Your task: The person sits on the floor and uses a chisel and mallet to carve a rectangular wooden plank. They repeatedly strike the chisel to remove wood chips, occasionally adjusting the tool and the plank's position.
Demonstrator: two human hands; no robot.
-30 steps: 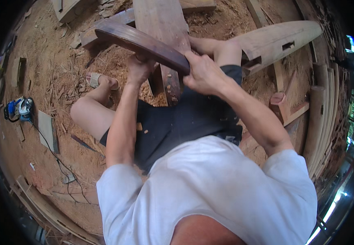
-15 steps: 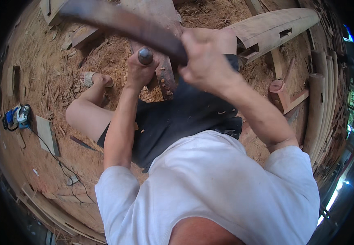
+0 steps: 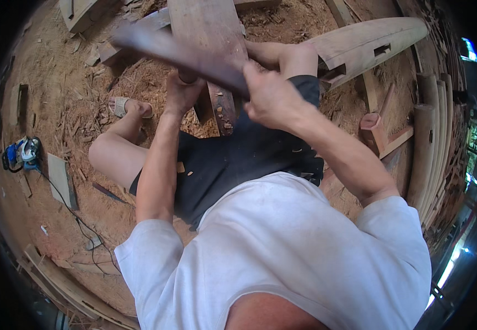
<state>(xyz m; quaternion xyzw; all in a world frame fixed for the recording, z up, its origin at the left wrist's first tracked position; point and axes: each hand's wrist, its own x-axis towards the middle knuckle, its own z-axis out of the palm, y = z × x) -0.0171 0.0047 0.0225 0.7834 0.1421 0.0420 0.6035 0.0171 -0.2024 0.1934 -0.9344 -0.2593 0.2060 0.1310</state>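
My right hand [image 3: 274, 98] is wrapped round the near end of a long dark wooden club [image 3: 181, 55], blurred by motion. The club slants up to the left, crossing over my left hand [image 3: 181, 98]. That hand is closed around an upright chisel [image 3: 189, 78] with a round metal-capped handle. The club covers the cap, and the blade is hidden below my fist. Under both hands runs a thick wooden plank [image 3: 208, 25], its near end between my legs. Whether club and chisel touch, I cannot tell.
A shaped timber with mortise slots [image 3: 370, 49] lies at far right. A blue power tool [image 3: 24, 154] with a black cord rests at left on the chip-strewn ground. Timber posts [image 3: 423, 148] and a reddish wood block [image 3: 371, 127] stand right; curved boards [image 3: 79, 291] lie lower left.
The club has come down over the chisel, whose metal cap was visible before. My left hand has shifted slightly to the left. Both grips are kept.
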